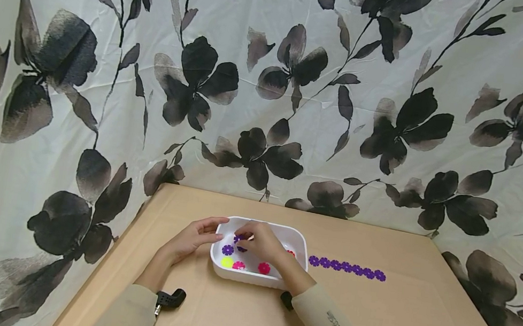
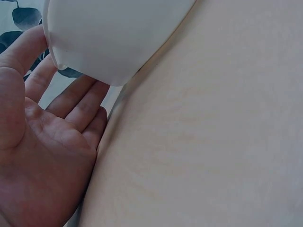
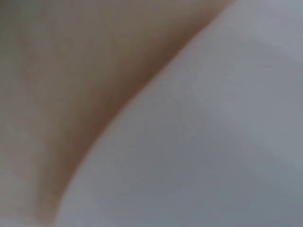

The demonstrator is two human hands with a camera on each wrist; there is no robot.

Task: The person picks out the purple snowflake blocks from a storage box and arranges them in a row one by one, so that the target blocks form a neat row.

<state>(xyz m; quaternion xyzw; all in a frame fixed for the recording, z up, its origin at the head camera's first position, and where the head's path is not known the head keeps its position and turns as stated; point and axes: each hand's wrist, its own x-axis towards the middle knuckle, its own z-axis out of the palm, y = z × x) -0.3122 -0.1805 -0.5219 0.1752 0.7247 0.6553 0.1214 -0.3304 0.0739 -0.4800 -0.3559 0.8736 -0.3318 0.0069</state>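
Observation:
A white plastic tray (image 1: 254,279) holds small flower-shaped pieces, among them purple ones (image 1: 228,249), pink ones (image 1: 263,267) and a yellow one (image 1: 227,262). Inside it, my right hand (image 1: 262,241) has its fingers curled down and pinches a purple flower piece (image 1: 237,239); the fingers partly cover it. My left hand (image 1: 192,238) rests at the tray's left end, thumb and forefinger touching the rim. In the left wrist view the fingers of that hand (image 2: 47,142) lie loosely bent beside the tray wall. The right wrist view is a blur of pale surface, with no fingers showing.
To the right of the tray, a straight row of several purple flower pieces (image 1: 346,268) lies on the light brown tabletop (image 1: 399,318), petals touching. A white cloth with dark flowers (image 1: 291,69) hangs behind the table. A black wrist device (image 1: 171,298) sits by my left sleeve.

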